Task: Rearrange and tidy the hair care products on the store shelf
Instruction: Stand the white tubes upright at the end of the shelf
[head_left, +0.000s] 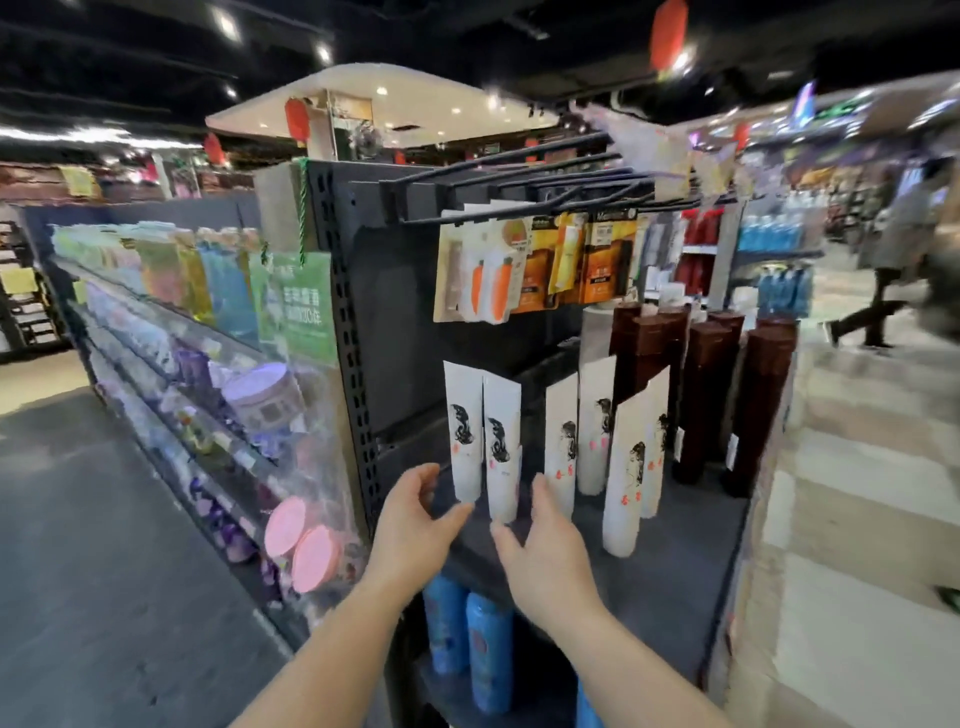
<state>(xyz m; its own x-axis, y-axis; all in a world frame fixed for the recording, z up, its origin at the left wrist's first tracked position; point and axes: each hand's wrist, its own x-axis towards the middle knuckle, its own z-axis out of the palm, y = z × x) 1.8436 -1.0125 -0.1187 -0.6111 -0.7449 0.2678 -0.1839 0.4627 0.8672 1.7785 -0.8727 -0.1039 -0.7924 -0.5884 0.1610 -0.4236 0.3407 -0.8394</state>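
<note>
Several white hair care tubes with a black hair drawing stand on the dark end shelf (670, 566). Two of them stand side by side at the left: one tube (464, 431) and its neighbour (503, 447). My left hand (415, 525) is open just left of and below this pair, fingertips close to the first tube's base. My right hand (545, 551) is open just right of the pair, fingers pointing up beside the second tube. Neither hand holds anything. More white tubes (628, 478) stand to the right, with tall dark brown bottles (753, 410) behind them.
Packets (493, 270) hang from black hooks above the shelf. Blue bottles (485, 649) stand on the shelf below. A long side shelf of jars and bottles (208, 364) runs off to the left. A person (893, 249) walks in the aisle at the right.
</note>
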